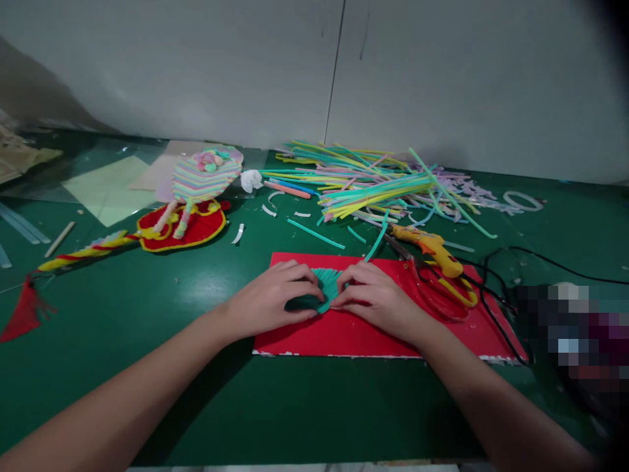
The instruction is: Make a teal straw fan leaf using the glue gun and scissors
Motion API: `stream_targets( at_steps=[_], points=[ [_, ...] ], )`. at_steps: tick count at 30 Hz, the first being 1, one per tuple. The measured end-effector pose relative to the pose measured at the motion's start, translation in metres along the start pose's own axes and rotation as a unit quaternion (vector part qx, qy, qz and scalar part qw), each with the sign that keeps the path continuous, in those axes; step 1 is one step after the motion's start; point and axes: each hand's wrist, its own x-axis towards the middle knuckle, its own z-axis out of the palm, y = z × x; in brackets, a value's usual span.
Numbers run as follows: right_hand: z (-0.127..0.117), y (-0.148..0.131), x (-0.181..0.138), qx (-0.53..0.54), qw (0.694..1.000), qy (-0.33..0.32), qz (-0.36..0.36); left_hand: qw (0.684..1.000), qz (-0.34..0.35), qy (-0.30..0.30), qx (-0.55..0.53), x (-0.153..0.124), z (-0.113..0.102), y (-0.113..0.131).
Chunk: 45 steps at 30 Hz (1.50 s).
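Note:
A red foam sheet (pixel 354 331) lies flat on the green table (pixel 147 301) in front of me. On it sits a fan of teal straw pieces (pixel 328 283). My left hand (pixel 272 298) presses its fingers onto the fan's left side. My right hand (pixel 376 298) pinches the fan's right edge, fingers curled together. Both hands meet over the fan and hide its lower part.
A heap of coloured straws (pixel 373 183) lies behind the sheet. A yellow glue gun (pixel 435 249) and red-handled scissors (pixel 442 298) rest at the sheet's right end, with black cables (pixel 496 288). A straw-craft figure on a red base (pixel 189 196) stands at the left. Cut straw bits are scattered about.

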Motion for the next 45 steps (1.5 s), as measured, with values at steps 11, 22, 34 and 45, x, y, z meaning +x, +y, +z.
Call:
stream_targets(
  at_steps=[11,22,34,45],
  points=[
    [0.0009,0.0013,0.0008,-0.019,1.000,-0.003,-0.013,1.000,0.001,0.002,0.000,0.0002,0.0002,0.0001],
    [0.0022,0.0003,0.0013,-0.028,0.999,-0.009,-0.019,1.000,-0.001,-0.002,-0.003,0.0005,-0.0003,-0.0006],
    [-0.0030,0.0024,-0.0011,0.015,0.999,-0.025,0.014,1.000,0.002,0.000,-0.004,0.0002,-0.0001,-0.0007],
    [-0.0017,0.0023,-0.0001,0.021,0.999,-0.020,0.018,1.000,-0.004,-0.002,-0.003,0.0002,-0.0001,-0.0013]
  ],
)
